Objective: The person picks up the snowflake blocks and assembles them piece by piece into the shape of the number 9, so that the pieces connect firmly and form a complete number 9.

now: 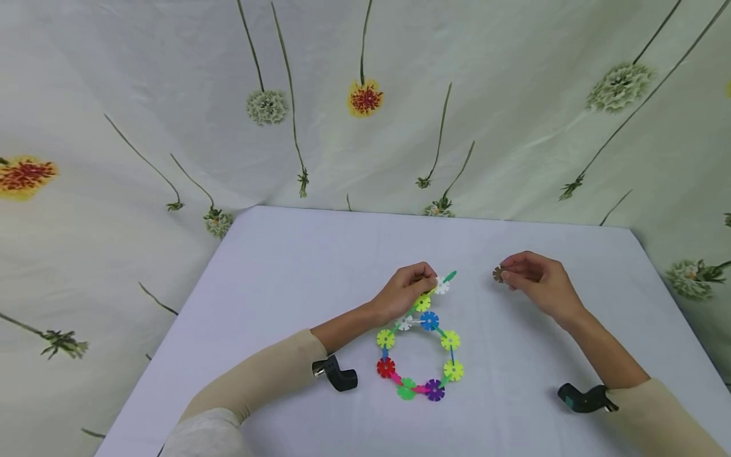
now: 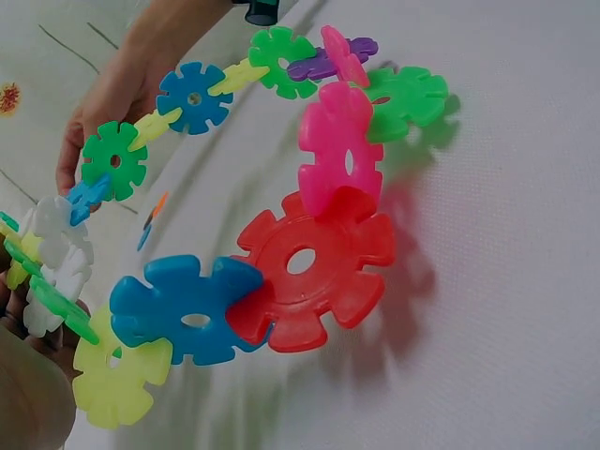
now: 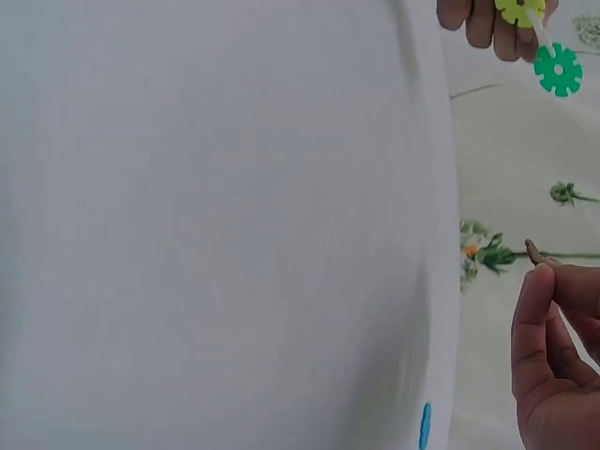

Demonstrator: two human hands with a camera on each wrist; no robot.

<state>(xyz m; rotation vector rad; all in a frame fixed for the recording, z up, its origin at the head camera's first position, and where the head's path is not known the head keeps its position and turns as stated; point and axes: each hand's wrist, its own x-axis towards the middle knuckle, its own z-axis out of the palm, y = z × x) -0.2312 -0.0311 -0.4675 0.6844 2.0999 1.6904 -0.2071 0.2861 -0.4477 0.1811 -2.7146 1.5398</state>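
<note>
Notched plastic discs (image 1: 430,320) in many colours are joined into a ring, with a short tail rising from its top. My left hand (image 1: 404,292) pinches that tail by a yellow disc near a white disc (image 1: 442,285); a green disc (image 1: 450,276) sticks out at the tip. In the left wrist view, a red disc (image 2: 347,300) and a blue disc (image 2: 155,305) of the ring are closest. My right hand (image 1: 539,282) holds a small brown disc (image 1: 498,274) between thumb and fingers, apart from the chain; the right wrist view shows this brown disc (image 3: 532,251) edge-on.
A white-covered table (image 1: 320,247) lies beneath both hands, with a flower-printed cloth (image 1: 514,127) behind it. Black devices are strapped at the left wrist (image 1: 341,376) and right wrist (image 1: 581,400). A loose blue piece (image 3: 425,427) shows at the edge of the right wrist view.
</note>
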